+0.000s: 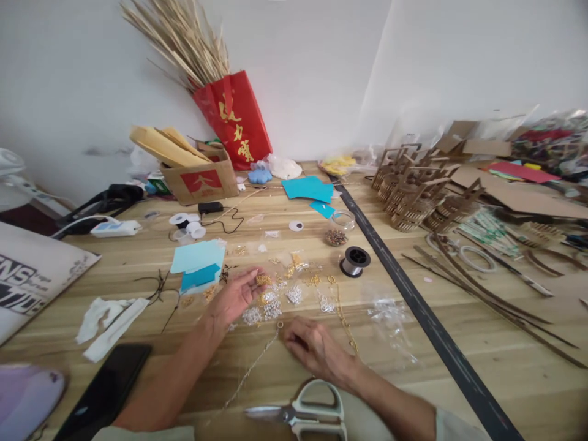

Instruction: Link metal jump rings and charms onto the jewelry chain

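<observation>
My left hand (239, 295) has its thumb and fingers closed on a small packet of gold beads (263, 280), above the bead piles. My right hand (316, 348) lies on the table with its fingers curled; whatever they may hold is hidden. Just left of its fingertips is the end ring of a thin chain (257, 361), which runs down toward the scissors (298, 411). Silver beads (272, 308) lie in small heaps between the hands. A gold chain (342, 315) stretches beyond my right hand.
A spool of wire (354, 261) and a dish of brown beads (335, 237) stand farther back. Blue paper (198, 263) lies left, a black phone (105, 392) front left. A dark strip (413, 312) crosses the table; small wooden baskets (408, 190) stand beyond it.
</observation>
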A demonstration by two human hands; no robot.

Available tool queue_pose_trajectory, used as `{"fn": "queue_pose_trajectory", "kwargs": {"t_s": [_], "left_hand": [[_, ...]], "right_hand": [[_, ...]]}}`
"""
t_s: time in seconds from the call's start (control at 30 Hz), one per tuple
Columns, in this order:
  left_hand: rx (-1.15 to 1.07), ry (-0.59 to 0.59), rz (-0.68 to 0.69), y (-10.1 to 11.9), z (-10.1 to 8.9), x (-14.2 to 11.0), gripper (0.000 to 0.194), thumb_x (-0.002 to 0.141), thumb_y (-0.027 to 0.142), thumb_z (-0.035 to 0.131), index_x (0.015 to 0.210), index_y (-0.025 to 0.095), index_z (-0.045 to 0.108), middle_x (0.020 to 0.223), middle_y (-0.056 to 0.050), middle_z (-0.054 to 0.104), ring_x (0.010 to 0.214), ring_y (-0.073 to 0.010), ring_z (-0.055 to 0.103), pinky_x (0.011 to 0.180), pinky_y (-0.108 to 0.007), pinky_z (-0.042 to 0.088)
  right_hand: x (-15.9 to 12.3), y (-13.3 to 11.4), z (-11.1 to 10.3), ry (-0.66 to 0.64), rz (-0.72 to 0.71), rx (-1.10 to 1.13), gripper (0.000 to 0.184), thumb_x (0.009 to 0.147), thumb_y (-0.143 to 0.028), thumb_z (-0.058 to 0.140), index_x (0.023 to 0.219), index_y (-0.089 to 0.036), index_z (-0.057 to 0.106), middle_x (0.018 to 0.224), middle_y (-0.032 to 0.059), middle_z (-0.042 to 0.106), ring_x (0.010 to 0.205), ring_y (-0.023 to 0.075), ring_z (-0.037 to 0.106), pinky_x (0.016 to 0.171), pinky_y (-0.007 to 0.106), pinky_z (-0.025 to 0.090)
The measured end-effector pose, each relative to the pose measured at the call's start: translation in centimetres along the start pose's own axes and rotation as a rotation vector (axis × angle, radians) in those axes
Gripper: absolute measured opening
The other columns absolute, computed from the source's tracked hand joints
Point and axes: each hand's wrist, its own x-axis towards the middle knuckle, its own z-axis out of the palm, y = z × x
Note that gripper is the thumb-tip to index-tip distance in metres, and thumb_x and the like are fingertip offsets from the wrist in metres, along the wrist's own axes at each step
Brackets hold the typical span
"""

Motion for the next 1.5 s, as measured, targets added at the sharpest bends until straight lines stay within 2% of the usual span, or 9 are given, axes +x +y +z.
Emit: {"fn": "queue_pose_trajectory", "kwargs": {"t_s": [0.27,0.43,0.57,0.93,1.07,1.2,1.27,1.37,1.5], "left_hand": [[0.025,-0.006,-0.059,-1.5,-2.1,-4.1,0.01,0.077,0.003,0.069,0.08,0.012,0.072,0.076,-0.004,0.074,0.064,-0.0146,0.07,0.057,-0.024,0.059],[-0.003,-0.029,-0.056,-2.4,-3.0,-4.7,0.009,0.074,0.005,0.073,0.079,0.012,0.073,0.078,-0.003,0.073,0.064,-0.0136,0.068,0.056,-0.023,0.058],[-0.027,-0.005,-0.07,-2.8,-3.1,-4.6,0.01,0.075,0.003,0.07,0.079,0.011,0.074,0.076,-0.003,0.072,0.063,-0.0132,0.068,0.056,-0.022,0.057],[-0.047,-0.111,-0.076,-3.3,-3.7,-4.5,0.009,0.076,0.006,0.071,0.082,0.012,0.074,0.082,-0.004,0.071,0.068,-0.0141,0.067,0.06,-0.024,0.057],[-0.056,-0.116,-0.081,-3.6,-3.9,-4.4,0.01,0.077,0.006,0.07,0.083,0.012,0.073,0.082,-0.004,0.071,0.068,-0.0142,0.067,0.06,-0.025,0.056],[-0.063,-0.115,-0.089,-3.7,-4.1,-4.4,0.011,0.077,0.005,0.069,0.083,0.012,0.073,0.083,-0.005,0.072,0.069,-0.0143,0.067,0.061,-0.025,0.056],[-0.069,-0.103,-0.09,-3.7,-4.3,-4.4,0.011,0.077,0.004,0.068,0.083,0.012,0.074,0.083,-0.005,0.072,0.068,-0.0142,0.067,0.061,-0.024,0.056],[-0.077,-0.106,-0.085,-3.8,-4.5,-4.5,0.011,0.078,0.004,0.068,0.083,0.012,0.074,0.083,-0.005,0.072,0.068,-0.0142,0.067,0.061,-0.024,0.055],[-0.079,-0.115,-0.076,-3.8,-4.7,-4.5,0.01,0.078,0.005,0.069,0.083,0.012,0.073,0.083,-0.006,0.072,0.068,-0.0151,0.067,0.061,-0.025,0.055]], "right_hand": [[0.6,0.2,0.8,0.074,0.256,0.206,0.004,0.081,-0.014,0.06,0.078,-0.017,0.061,0.063,-0.0039,0.056,0.055,0.0098,0.048,0.052,0.019,0.037],[0.7,0.0,1.0,0.013,0.2,0.139,0.007,0.083,-0.019,0.061,0.077,-0.016,0.063,0.067,-0.0019,0.058,0.058,0.011,0.049,0.054,0.021,0.036],[0.8,-0.8,0.0,-0.042,0.212,0.081,0.016,0.09,-0.027,0.057,0.083,-0.016,0.067,0.073,0.0009,0.062,0.06,0.0118,0.05,0.054,0.022,0.035],[1.1,-1.9,-2.4,-0.087,0.221,0.08,0.026,0.097,-0.04,0.051,0.107,-0.019,0.063,0.091,0.003,0.067,0.076,0.0144,0.062,0.063,0.023,0.047],[1.1,-2.2,-2.7,-0.075,0.184,0.053,0.026,0.094,-0.036,0.056,0.113,-0.02,0.059,0.098,0.0048,0.066,0.082,0.0161,0.063,0.07,0.027,0.05],[1.1,-3.1,-3.8,-0.143,0.136,0.023,0.039,0.089,-0.028,0.063,0.127,-0.023,0.053,0.125,0.0089,0.059,0.113,0.0232,0.057,0.095,0.038,0.047],[1.2,-3.6,-4.2,-0.2,0.133,0.015,0.049,0.086,-0.024,0.067,0.133,-0.025,0.05,0.133,0.0084,0.054,0.12,0.0239,0.053,0.1,0.041,0.044],[1.3,-4.0,-4.2,-0.248,0.115,-0.003,0.053,0.083,-0.015,0.068,0.132,-0.025,0.05,0.135,0.008,0.053,0.122,0.0231,0.053,0.103,0.04,0.043],[1.7,-4.0,-3.6,-0.241,0.066,-0.043,0.039,0.084,-0.007,0.063,0.12,-0.023,0.057,0.127,0.0079,0.056,0.11,0.0207,0.059,0.093,0.035,0.049]]}}
